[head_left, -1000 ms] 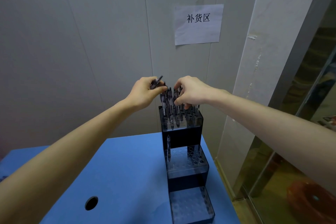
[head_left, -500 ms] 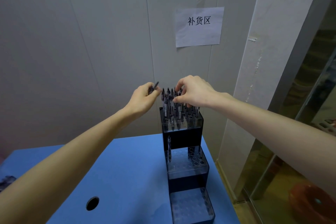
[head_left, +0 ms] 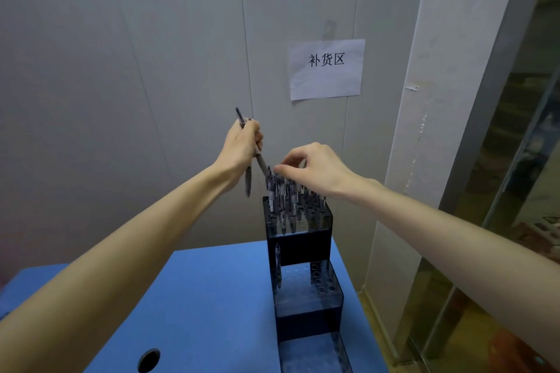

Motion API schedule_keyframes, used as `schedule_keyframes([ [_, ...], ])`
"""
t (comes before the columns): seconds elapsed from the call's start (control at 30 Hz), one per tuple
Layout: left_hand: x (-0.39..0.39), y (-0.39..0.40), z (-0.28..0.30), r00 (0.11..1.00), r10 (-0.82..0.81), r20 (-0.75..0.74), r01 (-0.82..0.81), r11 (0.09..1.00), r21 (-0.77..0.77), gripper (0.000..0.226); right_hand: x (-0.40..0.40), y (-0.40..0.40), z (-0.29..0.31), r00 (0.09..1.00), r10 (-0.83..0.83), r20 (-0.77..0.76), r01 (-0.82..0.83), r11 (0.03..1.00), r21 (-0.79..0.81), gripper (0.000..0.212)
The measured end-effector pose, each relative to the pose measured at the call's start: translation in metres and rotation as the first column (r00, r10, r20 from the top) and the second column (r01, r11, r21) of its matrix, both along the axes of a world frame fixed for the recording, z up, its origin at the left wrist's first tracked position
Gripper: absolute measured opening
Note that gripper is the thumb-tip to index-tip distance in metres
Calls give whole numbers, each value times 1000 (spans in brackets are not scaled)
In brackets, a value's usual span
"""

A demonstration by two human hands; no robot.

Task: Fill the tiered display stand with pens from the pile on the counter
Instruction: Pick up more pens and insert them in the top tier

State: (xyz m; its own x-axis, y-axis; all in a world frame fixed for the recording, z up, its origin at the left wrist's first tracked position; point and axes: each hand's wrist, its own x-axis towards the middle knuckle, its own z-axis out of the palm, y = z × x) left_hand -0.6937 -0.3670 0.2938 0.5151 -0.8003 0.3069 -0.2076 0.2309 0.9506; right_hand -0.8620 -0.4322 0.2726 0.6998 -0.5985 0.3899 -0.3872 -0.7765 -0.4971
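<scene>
Pens below "补货区" sign

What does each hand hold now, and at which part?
The left hand grips pens around their middle, ends sticking out above and below. The right hand pinches the top of a pen in the stand.

At frame center, the left hand grips 2 pens above the tiered display stand; the right hand pinches a pen top in its crowded upper tier, above the blue tabletop.
</scene>
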Motion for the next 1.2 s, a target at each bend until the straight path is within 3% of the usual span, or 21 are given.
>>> schedule_keyframes([
  [0.2,-26,-8,3,971,-36,237,3,990,138,19,0,5,5,991,-6,137,-1,998,56,25],
  [0.33,-31,-7,-1,945,-84,317,14,976,219,59,-9,0,3,994,-4,105,-10,991,131,13],
  [0.4,-27,-5,-4,952,-75,296,10,977,215,64,-17,-5,2,996,-54,77,41,986,163,12],
  [0.5,-17,1,-6,984,-36,172,14,991,130,37,-28,-12,4,998,-68,18,59,952,302,12],
  [0.6,-12,6,-9,986,3,167,-22,994,109,16,-31,-15,9,1000,-3,-12,8,922,387,12],
  [0.8,-5,11,-24,957,33,289,-59,995,80,7,-23,-26,11,996,-66,-56,78,965,251,42],
  [1.03,-9,15,-39,933,148,329,-146,989,-31,25,-21,-30,19,992,-54,-110,70,987,148,20],
  [1.2,-9,13,-45,948,156,279,-178,983,52,41,-19,-34,16,997,-38,-71,49,986,160,36],
])
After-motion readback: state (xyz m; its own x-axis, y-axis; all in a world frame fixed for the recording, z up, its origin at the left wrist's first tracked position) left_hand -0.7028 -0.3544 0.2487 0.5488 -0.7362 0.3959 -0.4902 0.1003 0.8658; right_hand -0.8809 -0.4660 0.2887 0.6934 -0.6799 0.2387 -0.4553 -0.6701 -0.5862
